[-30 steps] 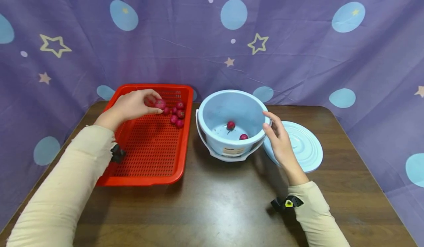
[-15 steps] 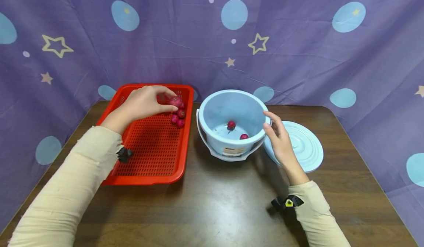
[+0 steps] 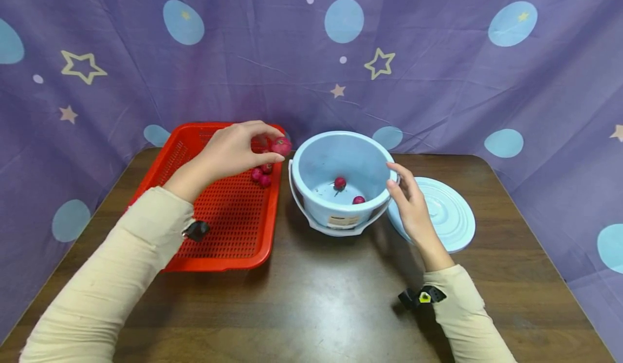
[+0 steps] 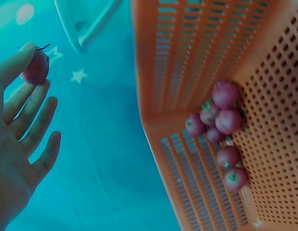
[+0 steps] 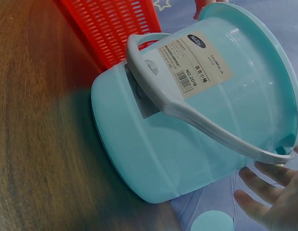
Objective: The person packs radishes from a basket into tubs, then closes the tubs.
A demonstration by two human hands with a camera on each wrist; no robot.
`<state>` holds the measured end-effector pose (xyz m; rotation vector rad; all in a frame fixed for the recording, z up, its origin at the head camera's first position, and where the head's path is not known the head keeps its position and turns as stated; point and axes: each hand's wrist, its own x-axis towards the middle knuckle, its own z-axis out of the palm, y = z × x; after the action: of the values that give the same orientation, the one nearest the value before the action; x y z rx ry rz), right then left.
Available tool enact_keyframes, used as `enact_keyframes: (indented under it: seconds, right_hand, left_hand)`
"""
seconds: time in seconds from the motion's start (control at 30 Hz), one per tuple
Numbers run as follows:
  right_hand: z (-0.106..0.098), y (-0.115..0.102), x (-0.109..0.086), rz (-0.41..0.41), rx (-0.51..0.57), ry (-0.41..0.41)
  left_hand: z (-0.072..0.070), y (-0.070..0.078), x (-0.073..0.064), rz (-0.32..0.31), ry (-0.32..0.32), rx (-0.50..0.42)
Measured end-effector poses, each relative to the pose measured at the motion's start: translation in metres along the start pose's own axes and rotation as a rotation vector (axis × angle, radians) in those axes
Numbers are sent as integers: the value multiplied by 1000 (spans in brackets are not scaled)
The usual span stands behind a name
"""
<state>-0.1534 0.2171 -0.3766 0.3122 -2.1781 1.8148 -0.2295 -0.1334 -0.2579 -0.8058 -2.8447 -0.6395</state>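
Observation:
My left hand (image 3: pixel 237 147) pinches a red radish (image 3: pixel 281 146) between thumb and fingertips, above the right rim of a red basket (image 3: pixel 269 228). In the left wrist view the pinched radish (image 4: pixel 36 67) shows a thin dark root, and the other fingers are spread below it. Several more radishes (image 4: pixel 228 120) lie in the basket's corner. A light blue bucket (image 3: pixel 316 203) stands to the right, with two radishes (image 3: pixel 339 183) on its floor. At the bucket's right rim, my right hand (image 3: pixel 413 206) holds the edge with thumb and fingers.
A round light blue lid (image 3: pixel 452 217) lies on the wooden table (image 3: pixel 302 303), right of the bucket and partly behind my right hand. The bucket's handle (image 3: pixel 336 232) hangs down in front. A purple patterned curtain (image 3: pixel 272 54) closes off the back.
My left hand has carried the radish rightward, from over the basket's inside to its right rim near the bucket. My right hand and the bucket have stayed put.

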Motion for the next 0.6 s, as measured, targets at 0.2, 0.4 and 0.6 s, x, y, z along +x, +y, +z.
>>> enact_keyframes:
  seconds: [0.2,0.4,0.6]
  right_hand:
    - [-1,0,0,-1,-11,-1]
    - [-1,1,0,-4,-8,0]
    - [0,1,-1,-3,0,1]
  left_hand:
    - [4,16,1,75,-14,-15]
    - [11,28,2,146,-45,7]
    - [19,33,5,162,-100,22]
